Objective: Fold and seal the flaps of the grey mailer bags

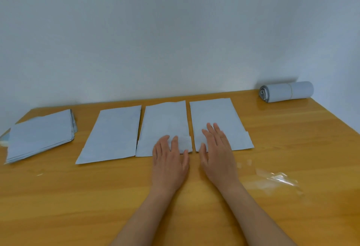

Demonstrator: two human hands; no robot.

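Observation:
Three grey mailer bags lie flat side by side on the wooden table: a left bag [112, 132], a middle bag [163, 123] and a right bag [218, 117]. My left hand [169, 160] rests flat with straight fingers on the near right corner of the middle bag, over its folded flap. My right hand [216, 152] lies flat, fingers spread, on the near left part of the right bag. Neither hand grips anything.
A stack of grey mailer bags [41, 134] sits at the table's far left. A roll of grey bags [287, 91] bound with a band lies at the back right by the wall. Clear peeled strips [276, 179] lie on the table at the right.

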